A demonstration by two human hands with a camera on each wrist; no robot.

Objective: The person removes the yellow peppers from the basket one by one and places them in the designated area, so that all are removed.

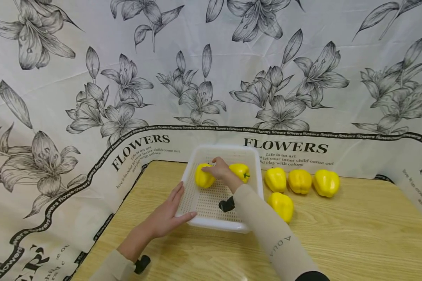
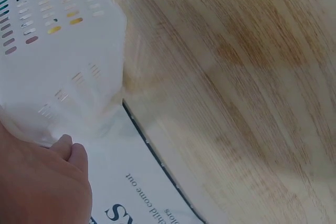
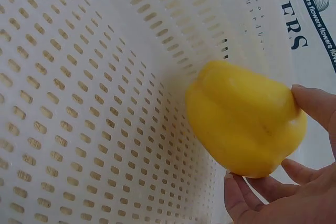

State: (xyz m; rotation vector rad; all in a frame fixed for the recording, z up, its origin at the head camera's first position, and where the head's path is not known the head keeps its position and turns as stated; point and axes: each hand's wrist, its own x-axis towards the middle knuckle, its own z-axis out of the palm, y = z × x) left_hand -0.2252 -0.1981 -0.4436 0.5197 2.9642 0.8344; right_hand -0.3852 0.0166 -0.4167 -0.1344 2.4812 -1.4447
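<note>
A white perforated plastic basket (image 1: 219, 224) sits on the wooden table. My left hand (image 1: 165, 218) holds its near left corner, with the thumb along the front rim and the fingers against the left side. Inside the basket, my right hand (image 1: 219, 170) grips a yellow bell pepper (image 3: 244, 119) between thumb and fingers. The right wrist view shows this pepper close to the basket's perforated wall. Just right of that hand, a second yellow bell pepper (image 1: 240, 171) lies in the basket, its green stem facing right.
Right of the basket, several yellow bell peppers stand on the table: three in a back row, including a middle one (image 1: 300, 181), and one nearer pepper (image 1: 281, 207) close to the basket wall. Flower-printed cloth (image 1: 204, 101) hangs behind and left of the wooden table (image 1: 355, 234).
</note>
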